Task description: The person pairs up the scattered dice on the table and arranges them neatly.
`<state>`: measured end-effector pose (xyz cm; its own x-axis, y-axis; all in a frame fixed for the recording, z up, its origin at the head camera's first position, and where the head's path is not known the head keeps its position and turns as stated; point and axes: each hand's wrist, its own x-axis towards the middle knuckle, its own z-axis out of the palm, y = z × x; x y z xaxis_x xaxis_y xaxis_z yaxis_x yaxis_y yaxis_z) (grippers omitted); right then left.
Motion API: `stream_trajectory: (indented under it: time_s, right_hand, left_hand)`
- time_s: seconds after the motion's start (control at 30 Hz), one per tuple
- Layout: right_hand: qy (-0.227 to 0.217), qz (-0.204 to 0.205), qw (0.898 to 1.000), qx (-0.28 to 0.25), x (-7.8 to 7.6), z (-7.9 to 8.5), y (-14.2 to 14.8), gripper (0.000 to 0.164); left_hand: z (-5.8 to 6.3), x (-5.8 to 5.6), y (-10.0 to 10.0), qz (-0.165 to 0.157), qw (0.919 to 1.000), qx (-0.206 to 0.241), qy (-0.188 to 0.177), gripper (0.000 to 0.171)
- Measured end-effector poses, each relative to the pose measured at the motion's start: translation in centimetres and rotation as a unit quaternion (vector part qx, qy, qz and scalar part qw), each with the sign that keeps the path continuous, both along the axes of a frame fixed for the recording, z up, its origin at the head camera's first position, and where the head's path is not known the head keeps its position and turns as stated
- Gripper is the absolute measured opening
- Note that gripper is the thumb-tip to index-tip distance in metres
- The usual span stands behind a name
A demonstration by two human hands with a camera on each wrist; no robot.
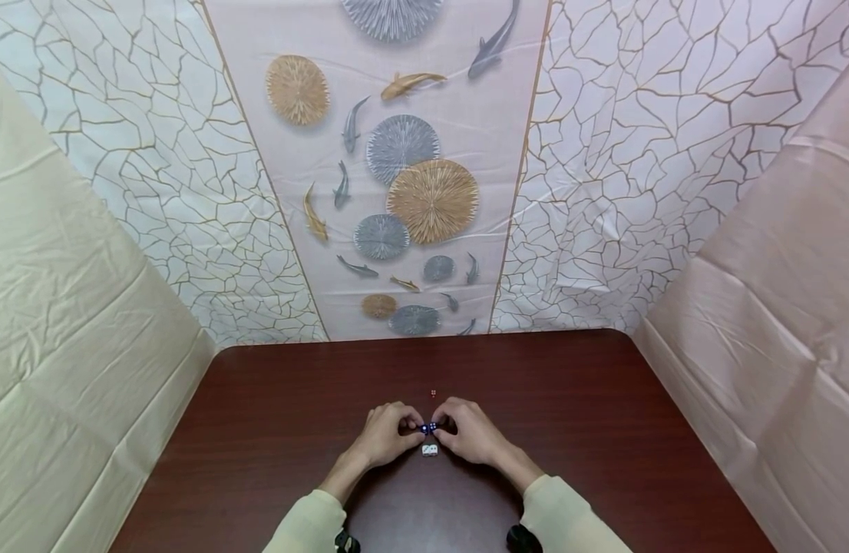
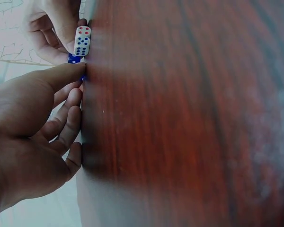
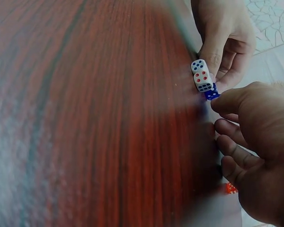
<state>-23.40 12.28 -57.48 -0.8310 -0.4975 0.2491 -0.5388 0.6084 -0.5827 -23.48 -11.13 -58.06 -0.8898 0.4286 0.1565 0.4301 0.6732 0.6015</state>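
Note:
Two small blue dice [image 1: 428, 428] with white dots sit side by side between my hands. My left hand [image 1: 385, 435] pinches the left one between thumb and forefinger. From the other side, the thumb and forefinger of my right hand [image 1: 474, 435] pinch the right one. Nearer to me than the blue pair stand two white dice [image 3: 201, 75] set against each other, with blue and red dots. Fingers partly cover a blue die [image 2: 75, 58] in the left wrist view. Beyond the hands lies a tiny red die [image 1: 434, 393] on the table.
The dark reddish-brown wooden table [image 1: 279, 430] spreads out on all sides of the hands. Its far edge meets a patterned cloth [image 1: 411, 269] hanging behind. Pale cloth panels [image 1: 72, 369] flank the table at left and right.

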Motion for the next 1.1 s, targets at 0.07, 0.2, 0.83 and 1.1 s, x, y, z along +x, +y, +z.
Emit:
stream_trajectory:
  time_s: [0.07, 0.2, 0.83, 1.1]
  right_hand:
    - [0.002, -0.002, 1.000, 0.003, 0.02, -0.05, -0.05, 0.009]
    - [0.006, -0.007, 1.000, 0.014, 0.09, -0.14, -0.14, 0.009]
    - [0.010, -0.020, 0.999, 0.040, 0.36, -0.15, -0.20, 0.010]
    - [0.009, -0.019, 0.999, 0.041, 0.41, -0.28, -0.26, 0.010]
  left_hand:
    - [-0.04, -0.03, -0.01, 0.000, 1.0000, 0.000, 0.002, 0.010]
    - [-0.09, -0.03, -0.02, -0.001, 1.0000, 0.000, 0.005, 0.010]
    - [0.23, 0.15, 0.06, 0.003, 0.9999, 0.004, -0.012, 0.011]
    - [0.02, 0.09, 0.12, 0.005, 0.9999, 0.005, -0.011, 0.011]
